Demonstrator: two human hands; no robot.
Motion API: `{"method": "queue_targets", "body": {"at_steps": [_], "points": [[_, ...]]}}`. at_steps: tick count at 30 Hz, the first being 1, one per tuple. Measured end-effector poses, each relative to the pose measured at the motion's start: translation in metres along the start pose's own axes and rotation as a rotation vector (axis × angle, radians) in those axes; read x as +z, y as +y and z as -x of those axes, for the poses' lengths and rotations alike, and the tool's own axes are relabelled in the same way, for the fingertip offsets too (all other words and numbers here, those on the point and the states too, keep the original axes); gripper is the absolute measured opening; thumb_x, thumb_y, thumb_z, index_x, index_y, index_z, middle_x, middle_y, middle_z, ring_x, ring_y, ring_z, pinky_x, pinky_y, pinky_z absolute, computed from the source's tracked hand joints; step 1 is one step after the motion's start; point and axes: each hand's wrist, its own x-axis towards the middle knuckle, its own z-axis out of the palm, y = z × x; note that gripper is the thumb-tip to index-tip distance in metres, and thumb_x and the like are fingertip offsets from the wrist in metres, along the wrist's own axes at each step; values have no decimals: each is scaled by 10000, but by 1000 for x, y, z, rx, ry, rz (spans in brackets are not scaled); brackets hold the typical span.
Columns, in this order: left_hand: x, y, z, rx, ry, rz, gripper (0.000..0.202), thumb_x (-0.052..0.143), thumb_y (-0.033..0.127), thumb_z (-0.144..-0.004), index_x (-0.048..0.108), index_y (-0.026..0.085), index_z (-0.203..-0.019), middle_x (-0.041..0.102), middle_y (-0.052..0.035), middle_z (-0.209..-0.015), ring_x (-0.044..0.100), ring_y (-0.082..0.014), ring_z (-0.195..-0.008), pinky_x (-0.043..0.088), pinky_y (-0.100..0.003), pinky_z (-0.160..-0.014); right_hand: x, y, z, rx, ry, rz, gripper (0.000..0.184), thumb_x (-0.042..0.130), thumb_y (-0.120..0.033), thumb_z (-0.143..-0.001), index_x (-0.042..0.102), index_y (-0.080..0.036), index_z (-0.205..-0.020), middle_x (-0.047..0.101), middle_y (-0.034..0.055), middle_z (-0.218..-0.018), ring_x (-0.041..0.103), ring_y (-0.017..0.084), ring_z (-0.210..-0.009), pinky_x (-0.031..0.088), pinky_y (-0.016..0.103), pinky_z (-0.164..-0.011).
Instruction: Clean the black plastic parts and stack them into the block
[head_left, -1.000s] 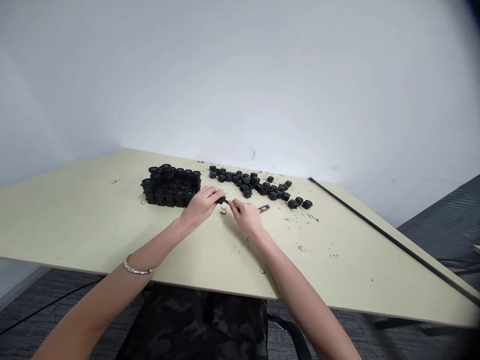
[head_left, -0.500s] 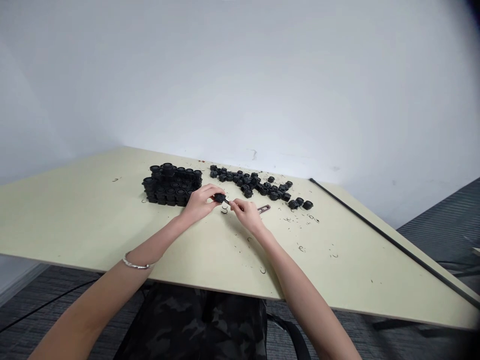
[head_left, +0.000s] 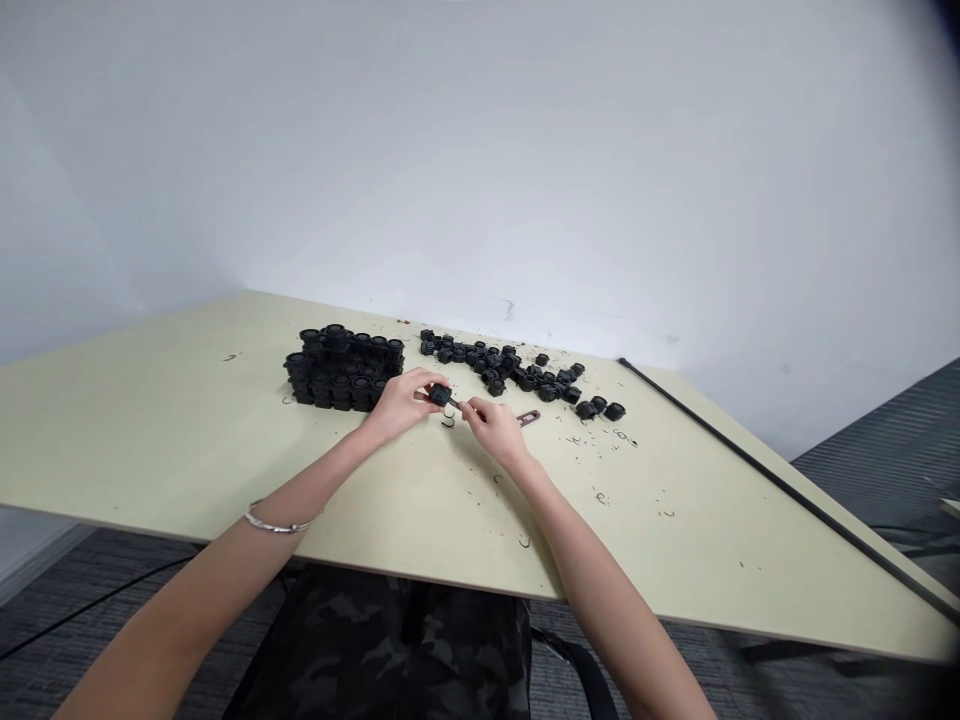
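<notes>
Since a second ago our hands have barely shifted, edging towards the far edge. Our left hand [head_left: 403,402] grips a small black round plastic part [head_left: 440,395] just above the pale worktop [head_left: 150,430], midway along, nearer the far edge. Our right hand [head_left: 491,427] pinches its fingertips closed against that part, near the stacked block of black parts [head_left: 341,368].

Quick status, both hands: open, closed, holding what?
Left hand: closed on a small black plastic part.
Right hand: fingers pinched right beside that part; whether they grip anything cannot be told.
</notes>
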Motion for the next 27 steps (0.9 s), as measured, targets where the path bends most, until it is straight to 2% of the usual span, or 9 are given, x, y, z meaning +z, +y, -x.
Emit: {"method": "queue_targets", "body": {"at_steps": [8, 17, 20, 24, 27], "points": [[0, -1, 1, -5, -2, 54, 258, 724, 239, -604, 679, 189, -853, 615, -46, -927, 592, -172, -848, 564, -332, -763, 2, 4, -4, 37, -78, -215, 396, 407, -456, -861, 582, -175, -644, 420, -39, -510, 381, 97, -496, 268, 214, -504], [-3, 0, 1, -90, -3, 160, 357, 782, 283, -530, 674, 175, -853, 605, -47, -935, 583, -169, -841, 570, -336, -757, -1, 3, -4, 31, -111, -262, 414, 403, -478, -861, 590, -165, -662, 398, -44, -500, 375, 94, -488, 268, 214, -500], [-3, 0, 0, -105, -20, 141, 368, 783, 286, -528, 670, 174, -859, 608, -46, -942, 587, -165, -826, 572, -338, -752, -1, 1, -3, 30, -99, -163, 413, 387, -461, -878, 593, -172, -668, 447, -31, -516, 400, 99, -501, 268, 216, -511], [0, -5, -1, -88, -22, 42, 340, 766, 288, -550, 670, 187, -859, 621, -46, -932, 592, -164, -795, 574, -337, -736, 1, -1, 0, 19, -24, 164, 403, 360, -454, -907, 616, -201, -726, 557, 12, -592, 449, 125, -542, 229, 233, -517], [3, -9, -2, -119, -18, 65, 363, 769, 268, -542, 659, 188, -878, 640, -51, -964, 620, -179, -821, 563, -356, -775, 2, -2, 3, 13, 8, 355, 432, 314, -483, -925, 631, -219, -798, 611, 43, -657, 487, 144, -565, 207, 245, -521]]}}
